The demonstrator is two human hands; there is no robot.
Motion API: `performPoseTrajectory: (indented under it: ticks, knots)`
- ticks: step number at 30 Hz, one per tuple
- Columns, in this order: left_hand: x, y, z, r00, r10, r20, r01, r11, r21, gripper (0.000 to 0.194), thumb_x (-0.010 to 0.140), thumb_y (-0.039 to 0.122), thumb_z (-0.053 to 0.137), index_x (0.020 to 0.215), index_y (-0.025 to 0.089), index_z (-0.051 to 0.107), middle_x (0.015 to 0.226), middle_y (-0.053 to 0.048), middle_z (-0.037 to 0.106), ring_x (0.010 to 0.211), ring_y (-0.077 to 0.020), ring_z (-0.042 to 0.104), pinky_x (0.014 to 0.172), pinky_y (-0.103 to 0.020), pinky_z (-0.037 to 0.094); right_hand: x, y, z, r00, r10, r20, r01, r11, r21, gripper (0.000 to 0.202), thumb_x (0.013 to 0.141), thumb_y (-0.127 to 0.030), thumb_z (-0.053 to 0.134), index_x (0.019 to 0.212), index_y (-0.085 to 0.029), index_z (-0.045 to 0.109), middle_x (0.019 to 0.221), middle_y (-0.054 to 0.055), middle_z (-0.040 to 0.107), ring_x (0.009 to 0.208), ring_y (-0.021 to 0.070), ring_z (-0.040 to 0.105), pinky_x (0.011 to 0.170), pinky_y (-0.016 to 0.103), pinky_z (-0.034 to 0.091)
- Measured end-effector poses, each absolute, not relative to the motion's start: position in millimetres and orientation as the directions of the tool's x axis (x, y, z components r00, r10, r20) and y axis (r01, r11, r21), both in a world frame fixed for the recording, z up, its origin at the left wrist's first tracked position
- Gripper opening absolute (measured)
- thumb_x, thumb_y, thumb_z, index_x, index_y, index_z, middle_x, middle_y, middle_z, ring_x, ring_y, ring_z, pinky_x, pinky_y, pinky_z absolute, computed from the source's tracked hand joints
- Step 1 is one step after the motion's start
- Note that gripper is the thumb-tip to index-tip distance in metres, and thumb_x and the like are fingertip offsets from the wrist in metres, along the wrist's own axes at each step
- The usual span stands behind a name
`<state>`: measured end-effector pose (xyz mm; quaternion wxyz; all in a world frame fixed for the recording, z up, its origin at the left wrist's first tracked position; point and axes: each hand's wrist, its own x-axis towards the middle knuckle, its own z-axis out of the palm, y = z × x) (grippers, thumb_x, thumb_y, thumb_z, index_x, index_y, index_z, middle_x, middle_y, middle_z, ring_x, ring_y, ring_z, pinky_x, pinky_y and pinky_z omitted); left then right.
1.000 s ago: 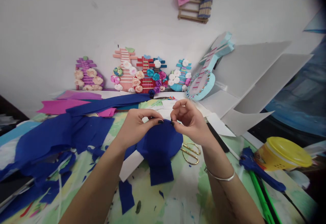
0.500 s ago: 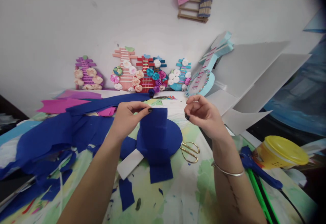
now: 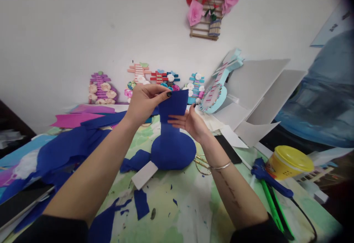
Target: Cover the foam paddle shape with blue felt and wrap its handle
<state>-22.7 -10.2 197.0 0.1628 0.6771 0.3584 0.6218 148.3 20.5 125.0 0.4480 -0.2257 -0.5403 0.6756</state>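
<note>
My left hand (image 3: 145, 104) pinches the top edge of a dark blue paper-like strip (image 3: 176, 102) between thumb and fingers and holds it upright. My right hand (image 3: 195, 125) is open, its fingers stretched out flat across the strip's right side; whether they press on it I cannot tell. Behind and below the strip lies a rounded blue piece (image 3: 186, 150) on the table. Gold scissors handles (image 3: 203, 165) show at its right, partly hidden by my right wrist. A small white rectangular piece (image 3: 144, 175) touches its lower left. Blue offcuts (image 3: 141, 203) lie in front.
Blue sheets (image 3: 66, 149) are heaped at the left. A blue glue gun (image 3: 272, 179), green sticks (image 3: 272, 202) and a yellow-lidded tub (image 3: 289, 163) stand at the right. Decorated instrument-shaped crafts (image 3: 102, 88) and a light-blue one (image 3: 217, 88) lean on the wall near grey boards (image 3: 257, 84).
My left hand has raised the blue strip. My right hand has come in from the right to the strip, its curled fingers now stretched out. The view has tilted up a little.
</note>
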Motion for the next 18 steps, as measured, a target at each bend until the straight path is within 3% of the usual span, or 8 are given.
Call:
performPoseTrajectory:
  ticks: [2, 4, 7, 10, 14, 18]
  knots:
    - [-21, -32, 203, 0.031, 0.6, 0.799, 0.302, -0.768, 0.565, 0.011, 0.075, 0.026, 0.072, 0.079, 0.017, 0.074, 0.076, -0.003, 0.072, 0.073, -0.016, 0.065, 0.069, -0.028, 0.052, 150, 18, 137, -0.423, 0.847, 0.322, -0.449, 0.112, -0.886, 0.048, 0.083, -0.062, 0.051, 0.097, -0.018, 0.063, 0.101, 0.011, 0.07, 0.096, 0.0226, 0.067, 0.089, 0.037, 0.05]
    - [-20, -53, 197, 0.193, 0.515, 0.835, 0.284, -0.844, 0.455, 0.006, 0.079, 0.021, 0.068, 0.08, 0.019, 0.073, 0.079, -0.003, 0.072, 0.078, -0.017, 0.065, 0.075, -0.031, 0.052, 155, 11, 140, -0.409, 0.832, 0.375, -0.44, 0.18, -0.88, 0.034, 0.077, -0.049, 0.066, 0.094, -0.019, 0.065, 0.097, 0.007, 0.07, 0.093, 0.0202, 0.066, 0.086, 0.036, 0.05]
    - [-17, -78, 162, 0.442, 0.393, 0.806, 0.274, -0.915, 0.296, 0.009, 0.081, 0.016, 0.066, 0.085, 0.021, 0.073, 0.079, -0.004, 0.073, 0.082, -0.0173, 0.065, 0.08, -0.034, 0.052, 166, -5, 116, -0.445, 0.847, 0.291, -0.314, 0.156, -0.936, 0.028, 0.068, -0.032, 0.074, 0.093, -0.02, 0.068, 0.089, 0.002, 0.068, 0.077, 0.0141, 0.063, 0.072, 0.028, 0.05]
    - [-10, -96, 105, 0.535, 0.391, 0.749, 0.34, -0.911, 0.233, 0.012, 0.084, 0.017, 0.062, 0.089, 0.022, 0.072, 0.082, -0.004, 0.074, 0.086, -0.0184, 0.065, 0.081, -0.035, 0.051, 178, -25, 70, -0.451, 0.882, 0.132, -0.161, 0.065, -0.985, 0.03, 0.067, -0.026, 0.072, 0.095, -0.019, 0.067, 0.075, -0.001, 0.065, 0.063, 0.0111, 0.057, 0.058, 0.024, 0.045]
    - [4, -125, 38, 0.589, 0.469, 0.658, 0.328, -0.883, 0.336, 0.017, 0.086, 0.017, 0.057, 0.096, 0.024, 0.069, 0.085, -0.005, 0.073, 0.086, -0.0213, 0.065, 0.077, -0.039, 0.053, 195, -56, 15, -0.413, 0.911, -0.024, 0.035, -0.01, -0.999, 0.032, 0.063, -0.018, 0.068, 0.095, -0.018, 0.065, 0.063, -0.005, 0.057, 0.056, 0.0095, 0.051, 0.053, 0.021, 0.04]
    - [12, -148, 9, 0.685, 0.469, 0.558, 0.156, -0.842, 0.516, 0.032, 0.079, 0.025, 0.068, 0.111, 0.029, 0.064, 0.095, -0.006, 0.073, 0.092, -0.0258, 0.065, 0.082, -0.04, 0.055, 215, -86, -8, -0.447, 0.889, -0.102, 0.11, -0.059, -0.992, 0.039, 0.06, -0.01, 0.063, 0.098, -0.018, 0.063, 0.06, -0.007, 0.054, 0.054, 0.0097, 0.05, 0.051, 0.021, 0.038]
